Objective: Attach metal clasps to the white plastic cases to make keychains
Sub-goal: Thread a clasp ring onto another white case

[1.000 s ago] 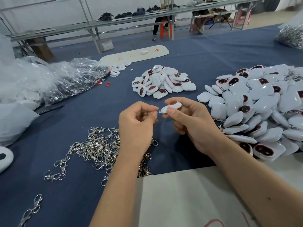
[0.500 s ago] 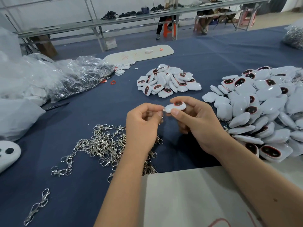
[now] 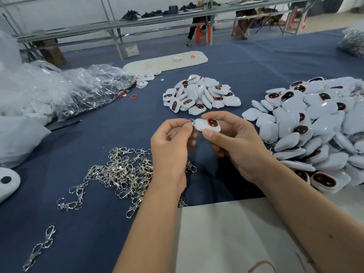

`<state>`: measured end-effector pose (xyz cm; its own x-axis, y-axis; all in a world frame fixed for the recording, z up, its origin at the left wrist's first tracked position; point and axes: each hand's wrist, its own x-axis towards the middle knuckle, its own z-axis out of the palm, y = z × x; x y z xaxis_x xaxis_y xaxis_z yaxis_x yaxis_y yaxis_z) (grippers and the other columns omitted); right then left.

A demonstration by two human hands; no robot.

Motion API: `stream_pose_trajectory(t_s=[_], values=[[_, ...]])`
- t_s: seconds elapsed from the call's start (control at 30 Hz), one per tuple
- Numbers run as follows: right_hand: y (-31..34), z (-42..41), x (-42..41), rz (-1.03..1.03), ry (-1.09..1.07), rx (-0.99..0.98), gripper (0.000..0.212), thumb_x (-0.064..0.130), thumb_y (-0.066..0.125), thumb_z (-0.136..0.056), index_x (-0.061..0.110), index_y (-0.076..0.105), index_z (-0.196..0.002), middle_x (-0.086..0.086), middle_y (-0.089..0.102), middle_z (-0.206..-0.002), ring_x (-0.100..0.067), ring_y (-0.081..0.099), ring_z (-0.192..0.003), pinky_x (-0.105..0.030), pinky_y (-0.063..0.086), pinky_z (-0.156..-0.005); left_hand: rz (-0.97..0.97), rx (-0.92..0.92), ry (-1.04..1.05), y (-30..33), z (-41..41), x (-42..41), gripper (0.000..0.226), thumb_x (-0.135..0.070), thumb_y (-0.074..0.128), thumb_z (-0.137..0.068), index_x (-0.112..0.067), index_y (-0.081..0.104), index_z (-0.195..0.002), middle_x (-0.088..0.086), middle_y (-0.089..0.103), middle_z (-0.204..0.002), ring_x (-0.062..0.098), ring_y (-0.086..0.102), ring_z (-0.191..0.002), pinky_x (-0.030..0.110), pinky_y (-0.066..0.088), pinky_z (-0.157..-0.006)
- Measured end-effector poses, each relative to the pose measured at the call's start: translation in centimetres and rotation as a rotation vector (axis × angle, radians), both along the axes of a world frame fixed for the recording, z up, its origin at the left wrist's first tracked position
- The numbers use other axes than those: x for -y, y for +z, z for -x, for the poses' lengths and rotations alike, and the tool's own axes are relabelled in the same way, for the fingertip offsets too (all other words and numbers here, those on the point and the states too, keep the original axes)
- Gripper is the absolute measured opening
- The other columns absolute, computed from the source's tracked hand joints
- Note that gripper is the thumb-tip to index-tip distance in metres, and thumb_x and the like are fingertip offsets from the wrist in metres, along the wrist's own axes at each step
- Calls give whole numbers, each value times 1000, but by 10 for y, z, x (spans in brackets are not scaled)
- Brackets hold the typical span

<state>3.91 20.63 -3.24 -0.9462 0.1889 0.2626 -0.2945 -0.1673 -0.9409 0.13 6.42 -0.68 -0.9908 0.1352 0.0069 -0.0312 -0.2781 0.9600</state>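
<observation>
My right hand [image 3: 234, 146] pinches a white plastic case [image 3: 206, 124] with a dark, red-rimmed window, held above the blue table. My left hand [image 3: 170, 148] pinches a small metal clasp ring [image 3: 190, 121] at the case's left tip; the rest of that clasp is hidden behind my fingers. A loose heap of metal clasps [image 3: 122, 172] lies on the cloth under and left of my left hand. A small pile of white cases [image 3: 199, 95] sits beyond my hands, and a large pile of cases [image 3: 319, 127] spreads at the right.
Crumpled clear plastic bags [image 3: 78, 89] cover the left side. A white sheet [image 3: 226, 239] lies at the near edge under my forearms. A long white board [image 3: 167, 61] lies farther back. Two stray clasps [image 3: 39, 247] lie near the lower left. Benches and seated people are far behind.
The case has turned in my right hand, so its dark window now faces up. My left hand still holds the ring at its tip. Both hands stay close together.
</observation>
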Motion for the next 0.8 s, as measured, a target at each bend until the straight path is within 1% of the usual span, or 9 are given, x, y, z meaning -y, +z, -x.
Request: stream_pose_trajectory(t_s=[0.17,0.3,0.33,0.37,0.4,0.5,0.57,0.7,0.8], values=[[0,-1,2,-18,-16,17,24,10,77,-91,13,72,-114,-2,64,-75,-15,42,-56,-24,39,-49,-80,36,22,0,0,1,16,6,63,-91,-8,64,-82,4,67,-66,13,60,-60,22,52,-62],[1,-1,3,-8,-15,29,22,21,79,-86,19,75,-108,-22,58,-78,-23,43,-63,-24,39,-50,-163,63,33,0,1,1,18,9,62,-90,-7,68,-86,5,67,-68,13,58,-58,20,49,-58],[2,-1,3,-3,-14,32,22,22,79,-86,20,75,-107,-28,58,-80,-22,44,-62,-24,39,-50,-162,57,40,-1,1,1,18,9,63,-90,-6,69,-86,6,68,-69,13,59,-58,20,49,-58],[2,-2,2,5,-13,37,22,23,79,-85,20,76,-106,-31,62,-83,-19,44,-60,-24,39,-51,-139,37,51,-2,2,2,18,9,64,-90,-6,71,-85,6,68,-69,13,60,-59,20,49,-59],[2,-2,2,18,-13,45,22,23,81,-85,20,76,-106,-29,66,-86,-16,44,-58,-24,39,-51,-91,0,63,-3,3,3,18,9,66,-89,-7,73,-85,7,69,-68,13,61,-60,21,50,-60],[3,-3,1,81,-17,67,30,28,81,-81,16,75,-107,-17,72,-86,-13,44,-56,-24,37,-51,97,-166,64,-5,6,6,17,8,70,-87,-8,75,-85,5,71,-65,12,65,-59,20,51,-60],[4,-2,0,111,-26,77,32,31,78,-78,15,75,-106,-14,72,-85,-12,44,-56,-24,36,-51,183,-249,56,-6,8,8,18,7,72,-85,-11,76,-83,3,73,-66,11,68,-60,21,53,-60],[2,-2,-1,120,-30,90,32,31,78,-78,14,75,-105,-11,70,-83,-12,45,-57,-22,39,-52,361,-387,4,-10,13,14,16,-4,75,-82,-20,76,-80,3,75,-71,18,71,-65,36,59,-67],[0,0,-3,107,-36,105,24,31,78,-80,16,77,-98,-9,69,-77,-11,48,-57,-21,41,-52,453,-437,-59,-10,13,17,10,-12,75,-80,-22,76,-79,2,75,-70,22,73,-64,38,61,-67]])
